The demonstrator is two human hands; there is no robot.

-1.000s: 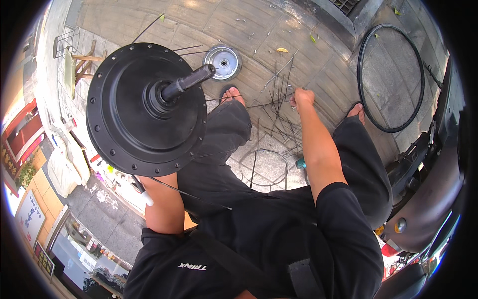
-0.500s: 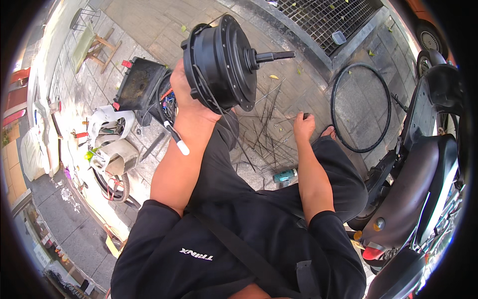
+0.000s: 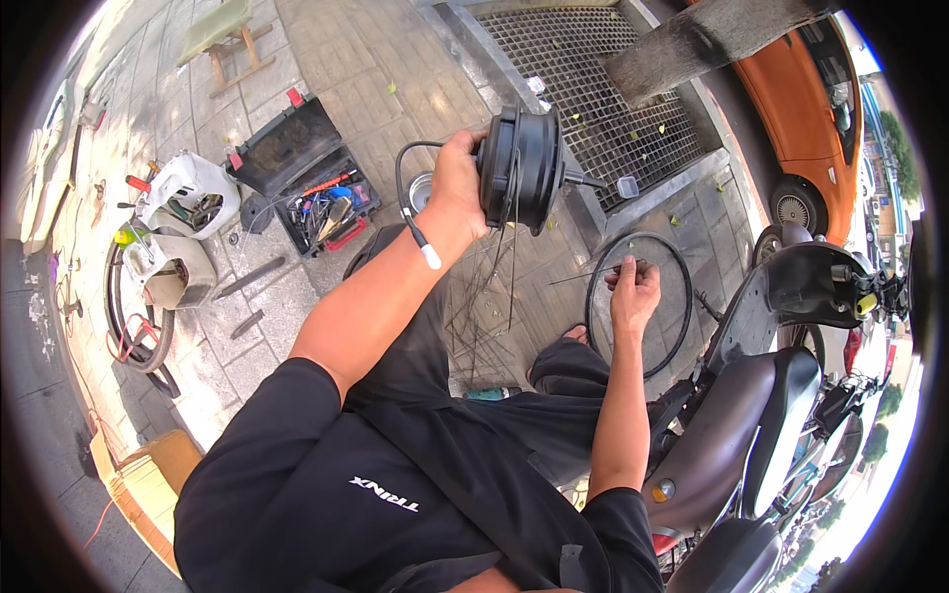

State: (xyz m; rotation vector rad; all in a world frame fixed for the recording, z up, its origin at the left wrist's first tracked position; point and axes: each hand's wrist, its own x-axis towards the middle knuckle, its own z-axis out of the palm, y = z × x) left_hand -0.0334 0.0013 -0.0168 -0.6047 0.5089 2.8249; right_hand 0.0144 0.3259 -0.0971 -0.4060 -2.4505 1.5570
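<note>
My left hand (image 3: 459,186) is raised and wrapped round the side of a black hub motor (image 3: 532,170), its fingers partly hidden behind it. The axle (image 3: 585,179) points to the right. From the motor a black cable (image 3: 400,168) loops over my wrist and ends in a white-capped plug (image 3: 431,257). Thin spokes hang from the motor's flange. To the right, my right hand (image 3: 634,295) pinches a single thin spoke (image 3: 575,278), which sticks out leftward. Below and between the hands, many loose spokes (image 3: 476,321) lie scattered on the paving.
A black wheel rim (image 3: 686,287) lies beyond my right hand. At left are an open toolbox (image 3: 326,212), cut white containers (image 3: 183,272) and tyres (image 3: 119,296). A teal tool (image 3: 486,393) lies by my leg. A scooter (image 3: 717,420) stands close at right; a grate (image 3: 554,59) lies ahead.
The motor has moved away from me and slightly right, its axle turning outward. My right hand has moved up and right, and the spoke in it now shows plainly. The view has shifted.
</note>
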